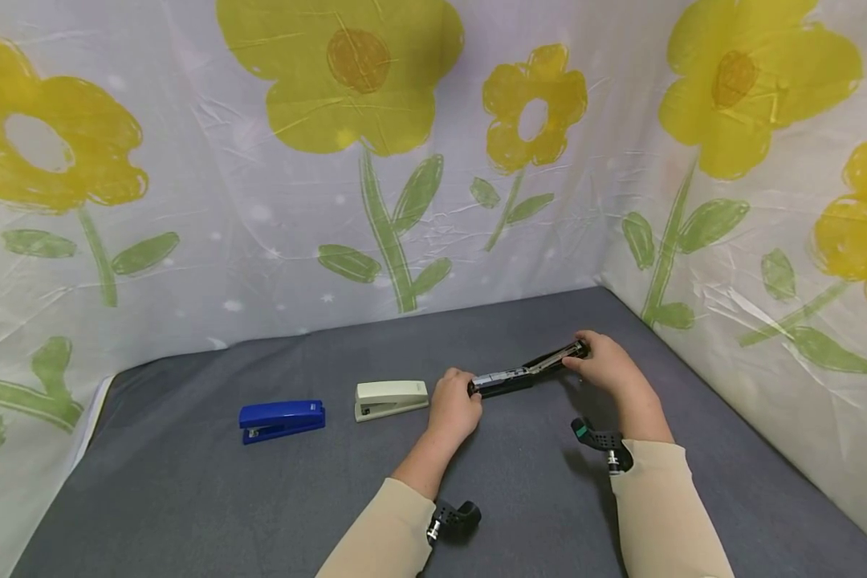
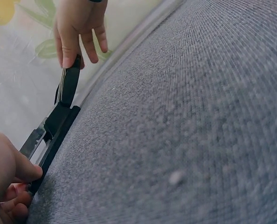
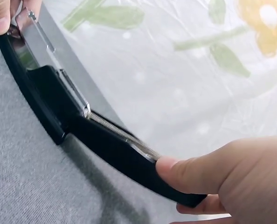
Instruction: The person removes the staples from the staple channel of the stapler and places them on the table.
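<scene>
A black stapler lies unfolded between the two hands, its top arm swung far back from its base. Gripping the base's end is my left hand, thumb on one side and fingers on the other. At the far end of the top arm, my right hand pinches it between thumb and fingers. In the right wrist view the metal staple channel and a thin spring show along the opened inside. The top arm is tilted up off the cloth, while the base sits low near it in the left wrist view.
A cream stapler stands just left of my left hand, and a blue stapler farther left. Both are closed. Grey cloth covers the table. Flower-printed white sheets hang behind and on the right.
</scene>
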A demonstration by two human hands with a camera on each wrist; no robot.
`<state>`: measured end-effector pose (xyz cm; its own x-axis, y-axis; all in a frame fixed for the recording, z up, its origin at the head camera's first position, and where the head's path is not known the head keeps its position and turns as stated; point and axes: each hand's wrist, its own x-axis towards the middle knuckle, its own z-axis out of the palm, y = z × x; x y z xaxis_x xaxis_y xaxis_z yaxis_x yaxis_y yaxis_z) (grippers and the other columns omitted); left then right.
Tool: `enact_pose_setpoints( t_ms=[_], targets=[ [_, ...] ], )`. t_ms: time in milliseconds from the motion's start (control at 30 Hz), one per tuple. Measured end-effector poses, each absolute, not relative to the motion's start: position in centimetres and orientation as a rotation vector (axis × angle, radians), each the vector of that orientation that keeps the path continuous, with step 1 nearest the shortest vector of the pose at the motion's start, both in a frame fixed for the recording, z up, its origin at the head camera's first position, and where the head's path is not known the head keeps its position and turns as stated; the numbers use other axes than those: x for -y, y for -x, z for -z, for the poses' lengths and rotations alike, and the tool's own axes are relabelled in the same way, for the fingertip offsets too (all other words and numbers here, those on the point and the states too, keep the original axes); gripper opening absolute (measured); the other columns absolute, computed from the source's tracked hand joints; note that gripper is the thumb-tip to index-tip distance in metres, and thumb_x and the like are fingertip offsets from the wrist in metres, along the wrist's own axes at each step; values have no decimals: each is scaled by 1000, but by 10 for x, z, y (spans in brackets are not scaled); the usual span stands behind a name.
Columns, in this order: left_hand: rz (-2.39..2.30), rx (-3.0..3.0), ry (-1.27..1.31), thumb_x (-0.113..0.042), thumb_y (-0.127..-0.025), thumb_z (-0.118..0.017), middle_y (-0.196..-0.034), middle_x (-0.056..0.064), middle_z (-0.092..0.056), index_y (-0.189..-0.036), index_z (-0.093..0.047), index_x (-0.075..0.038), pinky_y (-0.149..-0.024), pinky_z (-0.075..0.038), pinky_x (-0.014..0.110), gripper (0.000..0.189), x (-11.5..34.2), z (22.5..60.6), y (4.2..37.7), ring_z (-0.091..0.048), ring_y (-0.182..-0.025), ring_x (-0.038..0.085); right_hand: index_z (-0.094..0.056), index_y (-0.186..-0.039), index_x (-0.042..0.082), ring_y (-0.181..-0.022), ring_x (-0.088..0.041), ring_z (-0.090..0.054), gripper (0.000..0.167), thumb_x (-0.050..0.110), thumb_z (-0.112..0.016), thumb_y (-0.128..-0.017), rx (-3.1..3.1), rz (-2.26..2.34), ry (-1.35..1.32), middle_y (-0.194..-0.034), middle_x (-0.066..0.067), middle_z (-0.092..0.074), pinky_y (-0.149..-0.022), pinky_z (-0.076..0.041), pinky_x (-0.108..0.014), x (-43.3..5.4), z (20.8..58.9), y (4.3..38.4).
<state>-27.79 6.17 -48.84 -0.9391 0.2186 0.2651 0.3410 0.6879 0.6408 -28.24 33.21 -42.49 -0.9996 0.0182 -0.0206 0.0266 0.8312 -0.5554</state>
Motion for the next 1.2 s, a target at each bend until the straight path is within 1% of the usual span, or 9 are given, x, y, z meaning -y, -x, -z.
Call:
enact_pose_setpoints(
  t_ms=[100, 333, 567, 833, 1033, 1200],
  targets=[
    [1101, 2723, 457, -1, -92, -72, -112, 18, -63, -115, -71, 6, -92, -51, 47, 24, -61, 488, 278, -62, -105, 37, -40, -151, -9, -135, -55, -41, 64, 23, -66, -101, -3034, 871, -11, -147, -36, -44, -105, -37, -66, -329, 419, 282],
    [1124, 2715, 465, 0, -92, -71, -112, 19, -62, -115, -71, 7, -91, -51, 48, 24, -61, 489, 278, -61, -105, 38, -47, -147, -7, -128, -51, -49, 58, 25, -66, -101, -3119, 766, 8, -140, -34, -52, -101, -41, -64, -324, 409, 278],
    [1147, 2716, 473, 0, -93, -70, -114, 19, -61, -117, -70, 8, -91, -51, 49, 25, -62, 488, 277, -61, -107, 39, -55, -140, -7, -118, -47, -57, 50, 21, -67, -101, -3209, 750, 67, -128, -31, -58, -95, -45, -61, -315, 393, 271],
    [1126, 2711, 469, 0, -92, -70, -113, 19, -62, -116, -70, 7, -90, -51, 48, 25, -61, 489, 278, -61, -104, 38, -56, -140, -4, -116, -43, -59, 46, 18, -65, -101, -3212, 734, 180, -129, -26, -57, -92, -49, -57, -293, 380, 265],
    [1120, 2710, 463, 0, -92, -71, -111, 19, -62, -115, -71, 7, -89, -51, 48, 24, -62, 490, 277, -61, -103, 38, -62, -135, -3, -113, -40, -61, 40, 16, -68, -100, -3231, 696, 341, -127, -23, -60, -90, -50, -54, -278, 379, 265],
    [1124, 2701, 467, 0, -91, -71, -110, 18, -62, -114, -71, 7, -89, -51, 47, 24, -62, 490, 277, -61, -102, 37, -64, -133, -2, -107, -37, -63, 38, 15, -69, -99, -3230, 656, 398, -123, -20, -62, -86, -52, -51, -268, 382, 265]
  ],
)
